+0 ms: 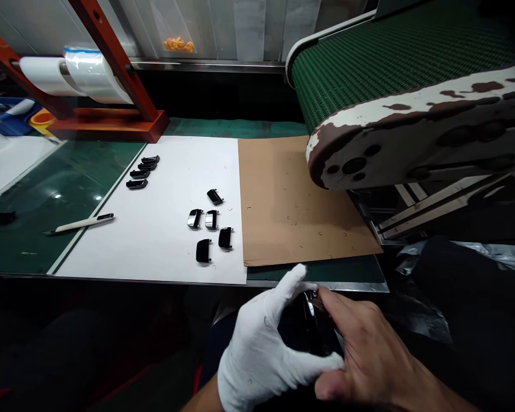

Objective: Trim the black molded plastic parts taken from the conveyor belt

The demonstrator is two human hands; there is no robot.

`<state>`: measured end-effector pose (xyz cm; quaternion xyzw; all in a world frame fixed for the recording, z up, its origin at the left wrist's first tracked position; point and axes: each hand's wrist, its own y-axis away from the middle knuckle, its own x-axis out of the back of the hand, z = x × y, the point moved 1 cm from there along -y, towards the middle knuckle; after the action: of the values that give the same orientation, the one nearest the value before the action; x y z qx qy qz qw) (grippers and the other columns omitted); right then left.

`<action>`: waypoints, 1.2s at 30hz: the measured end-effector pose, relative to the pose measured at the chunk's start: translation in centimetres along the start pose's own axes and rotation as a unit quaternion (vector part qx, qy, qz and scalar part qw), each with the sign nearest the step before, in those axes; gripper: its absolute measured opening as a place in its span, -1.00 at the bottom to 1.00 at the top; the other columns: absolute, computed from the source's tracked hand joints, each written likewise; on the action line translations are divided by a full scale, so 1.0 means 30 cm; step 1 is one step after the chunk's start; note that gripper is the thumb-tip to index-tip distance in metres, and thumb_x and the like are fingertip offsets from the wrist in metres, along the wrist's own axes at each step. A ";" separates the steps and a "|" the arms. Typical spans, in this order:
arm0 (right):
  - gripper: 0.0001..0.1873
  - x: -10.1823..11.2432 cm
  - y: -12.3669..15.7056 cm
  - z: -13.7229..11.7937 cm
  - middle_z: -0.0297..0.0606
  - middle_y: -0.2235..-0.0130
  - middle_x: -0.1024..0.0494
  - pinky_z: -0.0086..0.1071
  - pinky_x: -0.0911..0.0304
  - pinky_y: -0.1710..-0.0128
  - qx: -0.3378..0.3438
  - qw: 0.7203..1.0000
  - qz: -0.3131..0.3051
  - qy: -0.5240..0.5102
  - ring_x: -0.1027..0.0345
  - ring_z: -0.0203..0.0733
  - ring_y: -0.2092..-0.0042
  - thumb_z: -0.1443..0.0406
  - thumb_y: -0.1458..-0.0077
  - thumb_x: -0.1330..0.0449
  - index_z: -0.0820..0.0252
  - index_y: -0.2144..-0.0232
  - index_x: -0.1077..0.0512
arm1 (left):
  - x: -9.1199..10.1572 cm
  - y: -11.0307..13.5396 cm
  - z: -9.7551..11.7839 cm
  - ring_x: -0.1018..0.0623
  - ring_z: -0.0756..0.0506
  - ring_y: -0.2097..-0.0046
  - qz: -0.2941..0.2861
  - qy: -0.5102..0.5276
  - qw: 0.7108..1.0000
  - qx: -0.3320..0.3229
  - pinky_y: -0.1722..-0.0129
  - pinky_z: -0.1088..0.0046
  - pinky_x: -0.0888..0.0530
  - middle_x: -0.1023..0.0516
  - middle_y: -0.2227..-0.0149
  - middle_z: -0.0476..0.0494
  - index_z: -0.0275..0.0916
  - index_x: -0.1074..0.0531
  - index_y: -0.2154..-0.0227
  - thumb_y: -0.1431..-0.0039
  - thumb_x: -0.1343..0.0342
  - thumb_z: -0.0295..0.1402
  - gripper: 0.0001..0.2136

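Observation:
My left hand (268, 343), in a white glove, curls around a glossy black plastic part (311, 313) just in front of the table edge. My bare right hand (364, 340) grips the same part from the other side, with its fingertips close to the gloved ones. The part's lower end blends into the dark background, so its full outline is hidden. On the white sheet (171, 246) lie several small black plastic pieces (203, 250), some showing little pegs at one side. Another group of black pieces (137, 184) forms a row further back on the left.
Brown cardboard (292, 217) covers the table beside the sheet, dotted with small dark shavings. A green conveyor belt (395, 63) overhangs it at right. A white pen (79, 224) lies left; behind it, an orange-brown stand (107, 126) carries plastic film rolls (92, 74).

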<state>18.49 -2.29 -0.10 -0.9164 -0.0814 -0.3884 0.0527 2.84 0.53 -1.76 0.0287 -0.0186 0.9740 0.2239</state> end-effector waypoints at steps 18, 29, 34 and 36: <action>-0.01 -0.020 -0.007 0.021 -0.08 0.54 -0.50 -0.26 -0.18 0.62 0.036 0.996 -0.004 0.087 -0.39 -0.02 0.59 -0.36 0.01 0.42 0.34 0.38 -0.41 | -0.010 -0.009 -0.008 -0.56 -0.12 0.01 0.017 0.011 0.995 0.096 -0.09 0.58 -0.43 -0.59 0.05 -0.05 -0.27 -0.31 -0.16 0.30 -0.44 -0.46 -0.17; -0.07 -0.051 -0.019 0.035 -0.13 0.60 -0.47 -0.30 -0.16 0.65 0.082 0.988 0.019 0.130 -0.38 -0.07 0.62 -0.25 -0.13 0.48 0.30 0.48 -0.40 | -0.016 -0.003 -0.043 -0.58 -0.16 0.02 0.040 0.026 0.994 0.095 -0.07 0.52 -0.49 -0.58 0.04 -0.14 -0.35 -0.32 -0.14 0.24 -0.44 -0.40 -0.22; -0.11 -0.063 -0.018 0.036 -0.15 0.63 -0.45 -0.30 -0.12 0.65 0.094 0.984 0.029 0.147 -0.38 -0.09 0.63 -0.20 -0.18 0.48 0.28 0.50 -0.40 | -0.013 -0.011 -0.038 -0.58 -0.21 0.03 0.055 0.030 0.993 0.104 -0.04 0.46 -0.52 -0.59 0.06 -0.18 -0.37 -0.36 -0.11 0.25 -0.45 -0.34 -0.23; -0.12 -0.068 -0.017 0.040 -0.15 0.62 -0.46 -0.31 -0.12 0.64 0.097 0.983 0.035 0.154 -0.40 -0.09 0.61 -0.19 -0.18 0.47 0.28 0.49 -0.40 | -0.011 -0.012 -0.038 -0.58 -0.21 0.03 0.058 0.027 0.992 0.105 -0.04 0.46 -0.52 -0.60 0.07 -0.19 -0.39 -0.36 -0.11 0.26 -0.46 -0.32 -0.22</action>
<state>17.82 -1.82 -2.38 -0.8385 -0.0773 -0.5129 0.1670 3.23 0.77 -2.91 0.0251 0.0884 0.9823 0.1635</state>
